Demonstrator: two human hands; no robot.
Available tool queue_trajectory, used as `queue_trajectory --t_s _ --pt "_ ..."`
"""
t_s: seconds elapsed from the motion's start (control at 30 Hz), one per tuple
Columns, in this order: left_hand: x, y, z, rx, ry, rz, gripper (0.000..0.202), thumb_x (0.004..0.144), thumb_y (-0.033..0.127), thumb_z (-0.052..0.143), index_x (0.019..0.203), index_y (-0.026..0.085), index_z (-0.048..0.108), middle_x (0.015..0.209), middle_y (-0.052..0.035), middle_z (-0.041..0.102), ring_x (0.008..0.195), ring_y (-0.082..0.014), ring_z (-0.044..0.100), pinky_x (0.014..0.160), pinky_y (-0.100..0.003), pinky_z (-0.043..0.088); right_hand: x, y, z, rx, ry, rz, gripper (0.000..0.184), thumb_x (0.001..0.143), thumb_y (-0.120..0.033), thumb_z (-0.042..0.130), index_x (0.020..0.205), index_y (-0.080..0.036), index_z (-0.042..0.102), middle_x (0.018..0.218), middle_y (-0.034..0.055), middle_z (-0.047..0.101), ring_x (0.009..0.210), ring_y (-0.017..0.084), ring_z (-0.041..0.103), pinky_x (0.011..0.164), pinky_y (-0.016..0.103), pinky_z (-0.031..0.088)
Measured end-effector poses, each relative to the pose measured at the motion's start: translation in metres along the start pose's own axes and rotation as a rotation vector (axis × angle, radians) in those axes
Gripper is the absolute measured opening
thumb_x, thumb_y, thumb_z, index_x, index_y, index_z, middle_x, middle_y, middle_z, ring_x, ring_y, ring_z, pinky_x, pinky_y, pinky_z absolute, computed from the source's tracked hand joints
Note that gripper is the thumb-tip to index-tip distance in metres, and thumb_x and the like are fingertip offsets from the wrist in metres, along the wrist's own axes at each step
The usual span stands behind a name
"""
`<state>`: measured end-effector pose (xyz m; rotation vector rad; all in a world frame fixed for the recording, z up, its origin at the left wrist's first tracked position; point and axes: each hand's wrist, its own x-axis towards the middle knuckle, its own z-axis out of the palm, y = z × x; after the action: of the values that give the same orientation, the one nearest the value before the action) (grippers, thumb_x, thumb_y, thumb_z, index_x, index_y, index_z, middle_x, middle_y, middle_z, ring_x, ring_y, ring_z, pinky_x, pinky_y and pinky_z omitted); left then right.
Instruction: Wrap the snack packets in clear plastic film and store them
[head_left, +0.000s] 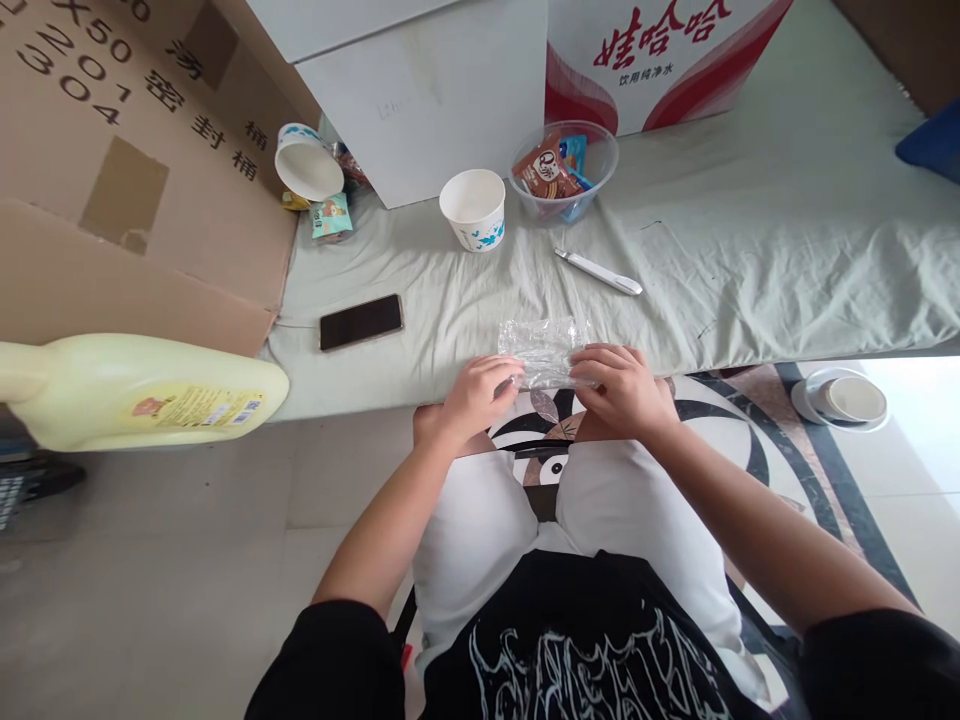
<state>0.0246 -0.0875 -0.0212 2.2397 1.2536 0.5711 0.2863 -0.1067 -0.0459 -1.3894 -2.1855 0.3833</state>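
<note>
- Head view: your left hand [480, 395] has its fingers curled onto the left side of a clear, crinkled plastic film [545, 350].
- Your right hand [621, 385] grips its right side, fingers bent and close together.
- The film sits at the near edge of a pale green cloth [787, 250], closer to you than a slim white-handled tool [600, 272] and a white, blue-printed paper tub [474, 212].
</note>
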Motion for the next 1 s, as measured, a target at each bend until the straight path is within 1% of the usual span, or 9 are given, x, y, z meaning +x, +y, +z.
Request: queue_trajectory --t_s 0.13,0.27,0.37,0.43,0.53,0.67,0.8,0.9,1.0 --pt "0.009 -0.005 -0.001 -0.139 0.167 -0.222 0.022 0.097 0.032 0.053 0.099 0.021 0.071 0.092 -0.0043 0.078 0.085 -0.0193 0.073 0.079 -0.031 0.055 0.011 -0.003 -0.003 0.110 0.070 0.228 0.020 0.099 -0.032 0.052 0.104 -0.025 0.070 0.088 0.0046 0.079 0.095 0.027 0.074 0.094 0.043 0.054" --pt "0.029 -0.010 0.001 -0.151 0.251 -0.393 0.021 0.095 0.033 0.059 0.107 0.019 0.068 0.082 -0.0018 0.074 0.074 -0.0170 0.068 0.074 -0.028 0.052 0.025 -0.002 -0.001 0.134 0.146 0.362 0.025 0.097 -0.032 0.051 0.117 -0.024 0.064 0.079 0.0028 0.076 0.081 0.025 0.071 0.088 0.043 0.054" --pt "0.042 -0.014 0.005 -0.076 0.234 -0.412 0.025 0.094 0.030 0.062 0.115 0.020 0.067 0.083 -0.0022 0.074 0.077 -0.0183 0.070 0.079 -0.030 0.052 0.029 -0.004 0.003 0.023 0.366 0.273 0.025 0.095 -0.031 0.053 0.116 -0.023 0.064 0.102 0.0095 0.077 0.093 0.028 0.071 0.088 0.045 0.054" --pt "0.047 -0.016 0.009 -0.024 0.221 -0.403 0.026 0.093 0.028 0.064 0.118 0.020 0.066 0.088 -0.0035 0.075 0.081 -0.0195 0.071 0.082 -0.031 0.054 0.028 -0.008 0.005 -0.057 0.407 0.119 0.022 0.096 -0.029 0.054 0.113 -0.023 0.067 0.114 0.0117 0.075 0.103 0.029 0.070 0.091 0.046 0.054" --pt "0.048 -0.020 0.015 0.028 0.263 -0.359 0.038 0.090 0.020 0.066 0.127 0.021 0.062 0.100 -0.0058 0.073 0.084 -0.0196 0.070 0.086 -0.033 0.056 0.027 -0.012 0.010 -0.123 0.214 -0.077 0.028 0.099 -0.024 0.053 0.121 -0.023 0.069 0.131 0.0120 0.072 0.124 0.030 0.064 0.101 0.047 0.050" --pt "0.044 -0.025 0.018 0.113 0.384 -0.257 0.049 0.084 0.009 0.067 0.131 0.023 0.060 0.123 -0.0108 0.063 0.101 -0.0216 0.067 0.094 -0.036 0.057 0.026 -0.010 0.018 -0.195 -0.034 -0.114 0.036 0.102 -0.031 0.052 0.133 -0.021 0.068 0.147 0.0117 0.065 0.139 0.033 0.055 0.112 0.051 0.044" --pt "0.036 -0.033 0.015 0.179 0.388 -0.250 0.025 0.086 0.011 0.066 0.108 0.024 0.068 0.127 -0.0112 0.054 0.113 -0.0259 0.064 0.102 -0.042 0.055 0.024 -0.005 0.020 -0.218 -0.086 -0.140 0.048 0.095 -0.043 0.066 0.137 -0.021 0.066 0.150 0.0124 0.062 0.142 0.037 0.052 0.114 0.054 0.041" --pt "0.033 -0.040 0.014 0.164 0.420 -0.274 0.028 0.086 0.012 0.068 0.111 0.023 0.066 0.126 -0.0122 0.054 0.117 -0.0277 0.062 0.108 -0.047 0.051 0.020 -0.002 0.018 -0.202 -0.084 -0.188 0.041 0.092 -0.031 0.069 0.131 -0.022 0.069 0.145 0.0112 0.066 0.140 0.035 0.054 0.113 0.052 0.041" --pt "0.030 -0.039 0.011 0.106 0.491 -0.327 0.041 0.082 0.009 0.067 0.121 0.021 0.061 0.125 -0.0143 0.055 0.122 -0.0288 0.060 0.108 -0.048 0.051 0.014 -0.002 0.018 -0.125 -0.058 -0.200 0.026 0.090 -0.017 0.063 0.112 -0.024 0.074 0.129 0.0093 0.074 0.132 0.031 0.061 0.107 0.048 0.046"
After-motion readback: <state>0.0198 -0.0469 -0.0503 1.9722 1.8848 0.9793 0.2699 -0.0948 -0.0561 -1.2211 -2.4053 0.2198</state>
